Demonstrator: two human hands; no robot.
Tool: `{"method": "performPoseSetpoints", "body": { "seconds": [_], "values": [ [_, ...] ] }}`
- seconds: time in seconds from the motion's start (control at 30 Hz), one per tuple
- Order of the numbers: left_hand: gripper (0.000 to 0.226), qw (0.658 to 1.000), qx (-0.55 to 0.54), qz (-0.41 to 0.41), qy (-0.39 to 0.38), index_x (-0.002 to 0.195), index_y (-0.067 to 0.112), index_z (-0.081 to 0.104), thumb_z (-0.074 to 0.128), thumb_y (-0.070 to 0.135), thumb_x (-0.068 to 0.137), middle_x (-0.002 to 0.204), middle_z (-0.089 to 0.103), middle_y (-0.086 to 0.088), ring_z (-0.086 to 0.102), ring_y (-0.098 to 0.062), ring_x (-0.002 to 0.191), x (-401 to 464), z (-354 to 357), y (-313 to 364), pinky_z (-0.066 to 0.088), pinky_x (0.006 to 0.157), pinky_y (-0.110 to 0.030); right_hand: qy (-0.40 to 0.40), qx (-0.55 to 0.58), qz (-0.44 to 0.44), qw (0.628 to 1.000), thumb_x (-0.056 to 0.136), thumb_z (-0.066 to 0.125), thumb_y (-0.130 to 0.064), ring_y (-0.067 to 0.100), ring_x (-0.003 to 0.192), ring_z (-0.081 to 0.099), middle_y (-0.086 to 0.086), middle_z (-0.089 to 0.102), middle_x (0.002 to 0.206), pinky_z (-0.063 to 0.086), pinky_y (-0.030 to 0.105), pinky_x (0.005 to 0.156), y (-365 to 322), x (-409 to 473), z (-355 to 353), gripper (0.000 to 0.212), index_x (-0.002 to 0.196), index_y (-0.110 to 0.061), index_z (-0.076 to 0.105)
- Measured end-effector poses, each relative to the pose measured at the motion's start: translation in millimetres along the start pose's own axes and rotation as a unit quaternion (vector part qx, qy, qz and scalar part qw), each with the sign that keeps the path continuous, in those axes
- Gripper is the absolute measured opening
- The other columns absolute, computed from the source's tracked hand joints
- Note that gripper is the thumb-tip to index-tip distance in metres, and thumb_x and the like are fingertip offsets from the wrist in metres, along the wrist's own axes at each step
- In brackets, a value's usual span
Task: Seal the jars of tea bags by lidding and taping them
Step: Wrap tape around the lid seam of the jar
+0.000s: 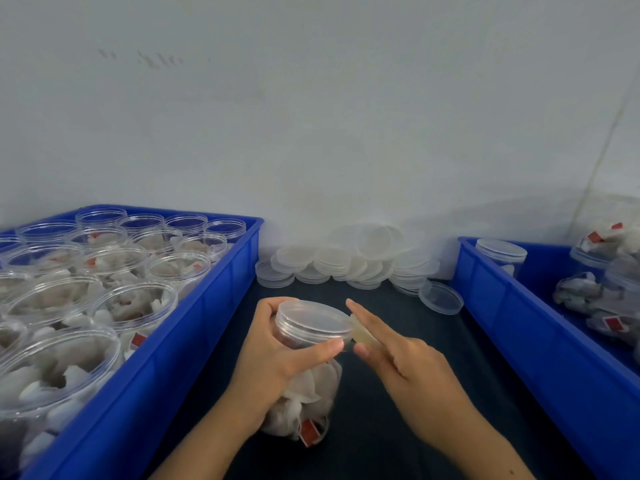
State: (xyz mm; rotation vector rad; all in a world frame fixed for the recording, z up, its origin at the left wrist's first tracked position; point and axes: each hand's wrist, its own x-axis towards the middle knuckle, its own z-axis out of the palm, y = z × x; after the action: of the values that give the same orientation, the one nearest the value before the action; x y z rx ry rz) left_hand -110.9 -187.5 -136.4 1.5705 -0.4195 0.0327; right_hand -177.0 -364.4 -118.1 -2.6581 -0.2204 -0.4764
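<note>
Here the left hand (277, 362) grips a jar (304, 386) of tea bags just under its lid (313, 322), thumb across the front, on the dark table (408, 445) between two blue crates. The right hand (398, 355) pinches a yellowish piece of tape (360, 332) against the lid's rim, forefinger held out straight along it. The lid looks seated, so the step in hand is probably taping. To do it well, the tape should straddle the seam between lid and jar, be pressed flat with the fingertip, and the left hand should turn the jar steadily so the strip runs level and does not crease.

The tape itself is hard to read: whether it comes off a roll or is a cut strip, I cannot tell, and its far end is hidden behind the lid. The left crate (194, 320) of open jars and the right crate (519, 306) are both cut off at the frame edges. Spare lids (349, 261) pile against the wall.
</note>
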Motion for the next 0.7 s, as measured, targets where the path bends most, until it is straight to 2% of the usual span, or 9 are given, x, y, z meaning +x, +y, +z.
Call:
{"method": "performPoseSetpoints", "body": {
  "seconds": [0.07, 0.1, 0.2, 0.27, 0.33, 0.47, 0.5, 0.6, 0.7],
  "values": [
    [0.09, 0.999, -0.036, -0.01, -0.039, 0.116, 0.019, 0.054, 0.089, 0.041, 0.036, 0.1, 0.07, 0.004, 0.068, -0.007, 0.091, 0, -2, 1, 0.053, 0.069, -0.016, -0.023, 0.016, -0.006, 1.0, 0.083, 0.015, -0.068, -0.023, 0.077, 0.044, -0.052, 0.043, 0.076, 0.037, 0.009, 0.065, 4, 0, -5, 0.052, 0.134, -0.073, 0.006],
    [0.09, 0.997, -0.047, -0.015, -0.056, 0.117, 0.017, 0.054, 0.089, 0.038, 0.037, 0.099, 0.071, 0.004, 0.069, -0.009, 0.091, 0, -3, 2, 0.053, 0.069, -0.015, -0.03, 0.035, -0.007, 0.999, 0.082, 0.016, -0.069, -0.017, 0.082, 0.05, -0.047, 0.052, 0.085, 0.041, 0.011, 0.071, 8, 0, -6, 0.05, 0.131, -0.076, 0.006],
    [0.087, 0.994, -0.058, -0.016, -0.086, 0.118, 0.015, 0.054, 0.088, 0.035, 0.04, 0.1, 0.071, 0.003, 0.069, -0.011, 0.093, -1, -4, 2, 0.054, 0.07, -0.016, -0.042, 0.079, -0.011, 0.996, 0.091, 0.028, -0.058, 0.014, 0.102, 0.062, -0.001, 0.067, 0.113, 0.051, 0.033, 0.089, 16, -1, -4, 0.045, 0.13, -0.077, 0.015],
    [0.086, 0.993, -0.058, -0.009, -0.1, 0.118, 0.014, 0.054, 0.087, 0.035, 0.041, 0.101, 0.071, 0.003, 0.069, -0.012, 0.095, 0, -4, 2, 0.054, 0.071, -0.017, -0.039, 0.083, -0.015, 0.996, 0.097, 0.037, -0.049, 0.02, 0.108, 0.061, 0.001, 0.067, 0.118, 0.052, 0.037, 0.092, 17, -1, -3, 0.045, 0.129, -0.077, 0.021],
    [0.085, 0.992, -0.061, -0.011, -0.114, 0.119, 0.014, 0.054, 0.087, 0.034, 0.043, 0.104, 0.071, 0.002, 0.069, -0.014, 0.097, 0, -5, 2, 0.054, 0.073, -0.018, -0.021, 0.074, -0.021, 0.997, 0.095, 0.037, -0.051, 0.011, 0.107, 0.061, -0.014, 0.066, 0.116, 0.052, 0.03, 0.091, 18, -1, -3, 0.043, 0.127, -0.077, 0.024],
    [0.088, 0.987, -0.081, -0.031, -0.137, 0.123, 0.015, 0.052, 0.086, 0.035, 0.045, 0.108, 0.071, 0.002, 0.068, -0.013, 0.101, 2, -8, -2, 0.053, 0.076, -0.018, 0.02, 0.062, -0.014, 0.998, 0.081, 0.025, -0.067, -0.023, 0.099, 0.05, -0.05, 0.052, 0.098, 0.04, 0.001, 0.082, 11, 0, -2, 0.044, 0.124, -0.076, 0.029],
    [0.089, 0.986, -0.086, -0.037, -0.138, 0.124, 0.016, 0.051, 0.086, 0.036, 0.045, 0.108, 0.07, 0.003, 0.067, -0.012, 0.101, 1, -9, -3, 0.053, 0.076, -0.017, 0.028, 0.064, -0.007, 0.998, 0.081, 0.025, -0.068, -0.023, 0.096, 0.05, -0.049, 0.052, 0.095, 0.04, 0.0, 0.079, 10, 0, 0, 0.045, 0.125, -0.074, 0.032],
    [0.09, 0.992, -0.072, -0.023, -0.1, 0.125, 0.021, 0.05, 0.084, 0.045, 0.045, 0.11, 0.068, 0.004, 0.067, -0.007, 0.098, -1, -3, -3, 0.052, 0.074, -0.014, 0.047, 0.074, 0.011, 0.996, 0.083, 0.024, -0.065, -0.004, 0.087, 0.059, -0.025, 0.065, 0.09, 0.048, 0.013, 0.074, 8, 0, 7, 0.047, 0.129, -0.068, 0.036],
    [0.085, 0.999, -0.024, 0.031, 0.01, 0.122, 0.032, 0.047, 0.078, 0.057, 0.047, 0.112, 0.063, 0.006, 0.066, -0.005, 0.098, -4, 5, -4, 0.053, 0.074, -0.016, 0.088, 0.043, 0.031, 0.995, 0.084, 0.021, -0.064, -0.01, 0.072, 0.053, -0.028, 0.056, 0.067, 0.042, 0.011, 0.059, 4, -2, 12, 0.049, 0.13, -0.064, 0.038]
  ]
}}
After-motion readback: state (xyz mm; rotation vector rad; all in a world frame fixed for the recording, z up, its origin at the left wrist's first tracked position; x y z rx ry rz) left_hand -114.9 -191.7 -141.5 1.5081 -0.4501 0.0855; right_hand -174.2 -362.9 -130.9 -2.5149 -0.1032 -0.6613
